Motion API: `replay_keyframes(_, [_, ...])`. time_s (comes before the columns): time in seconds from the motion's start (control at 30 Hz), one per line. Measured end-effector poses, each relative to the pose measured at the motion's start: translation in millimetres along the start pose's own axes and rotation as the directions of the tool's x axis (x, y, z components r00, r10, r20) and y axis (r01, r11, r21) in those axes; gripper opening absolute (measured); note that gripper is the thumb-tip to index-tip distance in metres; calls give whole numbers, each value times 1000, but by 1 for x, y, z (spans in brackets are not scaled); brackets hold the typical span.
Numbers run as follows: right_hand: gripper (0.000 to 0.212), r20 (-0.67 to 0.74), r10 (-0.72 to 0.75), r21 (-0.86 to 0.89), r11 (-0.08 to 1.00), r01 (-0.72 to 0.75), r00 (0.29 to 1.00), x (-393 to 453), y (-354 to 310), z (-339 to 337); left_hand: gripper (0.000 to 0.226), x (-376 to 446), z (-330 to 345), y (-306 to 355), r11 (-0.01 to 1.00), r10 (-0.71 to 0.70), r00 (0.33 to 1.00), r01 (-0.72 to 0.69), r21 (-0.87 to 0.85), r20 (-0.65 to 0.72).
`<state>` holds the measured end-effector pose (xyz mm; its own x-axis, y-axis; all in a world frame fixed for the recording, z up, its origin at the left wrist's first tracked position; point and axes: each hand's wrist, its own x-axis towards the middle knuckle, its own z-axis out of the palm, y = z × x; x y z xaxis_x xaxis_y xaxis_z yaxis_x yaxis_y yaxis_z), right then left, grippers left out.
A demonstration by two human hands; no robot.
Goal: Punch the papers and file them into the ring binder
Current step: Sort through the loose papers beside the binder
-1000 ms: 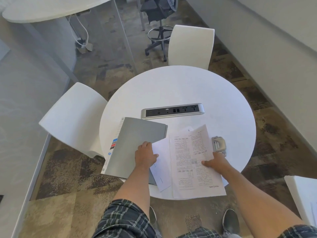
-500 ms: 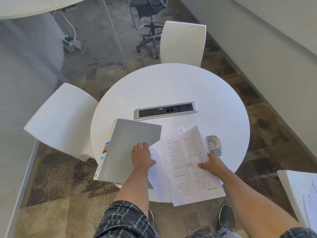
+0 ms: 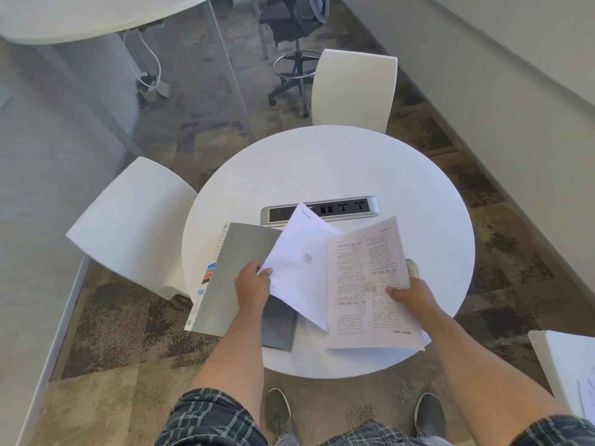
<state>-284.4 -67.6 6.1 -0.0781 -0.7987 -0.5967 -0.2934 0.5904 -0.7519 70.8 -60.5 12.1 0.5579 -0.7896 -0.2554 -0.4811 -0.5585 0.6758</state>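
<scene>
A grey ring binder (image 3: 238,272) lies closed at the left of the round white table (image 3: 338,162), with coloured index tabs along its left edge. My left hand (image 3: 252,289) pinches the corner of a mostly blank white sheet (image 3: 299,265), lifted off the table and tilted over the binder. My right hand (image 3: 410,294) grips a printed sheet (image 3: 370,284) by its right edge, also raised. The silver hole punch (image 3: 413,268) peeks out behind the printed sheet, just above my right hand, mostly hidden.
A silver power socket strip (image 3: 351,209) is set into the table's middle, partly covered by the blank sheet. White chairs stand at the left (image 3: 128,226) and far side (image 3: 354,88). A white surface with papers (image 3: 566,375) sits at the lower right. My shoes show below.
Both hands have lifted the sheets off the table. My left hand left the binder cover and now holds the blank sheet, which has swung up over the binder and socket strip.
</scene>
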Motion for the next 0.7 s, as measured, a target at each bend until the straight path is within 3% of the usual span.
replay_keyframes(0.13, [24,-25,-39,133,990,42,999,-7,-8,-9,31,-4,-4,-11,988,-53,998,51,-143,-14])
replay_keyframes(0.3, [8,-95,-94,221,969,113,991,-19,-21,-19,28,-17,-3,-16,973,-82,997,77,-217,-11])
replay_keyframes(0.43, [20,-173,-115,314,935,165,978,-23,-35,-25,23,-23,0,-20,976,-77,997,76,-205,1])
replay_keyframes(0.5, [12,-155,-107,365,917,158,982,-29,-46,-26,25,-27,2,-18,978,-64,998,64,-199,5])
replay_keyframes(0.7, [13,-80,-119,513,847,143,990,-24,-55,-20,34,-35,10,-15,984,-22,999,27,-179,27])
